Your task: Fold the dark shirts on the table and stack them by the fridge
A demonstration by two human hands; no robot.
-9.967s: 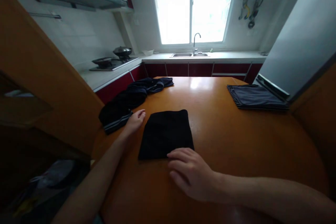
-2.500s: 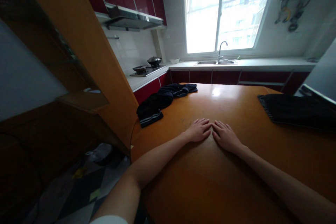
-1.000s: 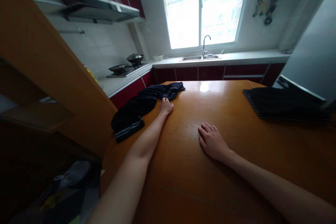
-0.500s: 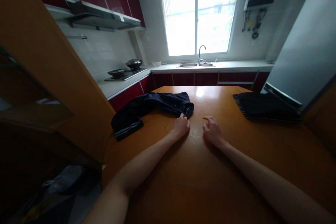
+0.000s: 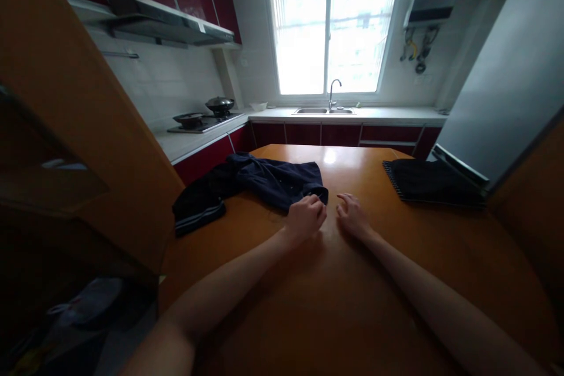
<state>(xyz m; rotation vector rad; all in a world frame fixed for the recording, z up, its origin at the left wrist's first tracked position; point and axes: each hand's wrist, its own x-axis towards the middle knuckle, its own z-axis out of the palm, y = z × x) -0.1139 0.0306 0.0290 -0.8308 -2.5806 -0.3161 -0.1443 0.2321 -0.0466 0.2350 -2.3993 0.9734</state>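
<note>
A dark navy garment (image 5: 277, 179) lies bunched on the wooden table (image 5: 335, 305); whether it is trousers or a jacket I cannot tell. Its black left end carries pale stripes. My left hand (image 5: 306, 214) is closed at the garment's right end, by a rolled opening, with fingers bent over the near edge; the fingertips are partly hidden. Just to the right, my right hand (image 5: 352, 214) rests low over the tabletop, fingers loosely curved and apart, with nothing in it.
A folded black cloth (image 5: 429, 179) with a striped edge lies at the table's right. Beyond the table are a counter with a sink (image 5: 324, 110), and a stove with a pan (image 5: 188, 120) and a lidded wok (image 5: 220, 104). A fridge (image 5: 506, 76) stands at right.
My left hand has drawn the garment's right end nearer, so the cloth is spread wider. The right hand stays nearly in place. The view has shifted slightly.
</note>
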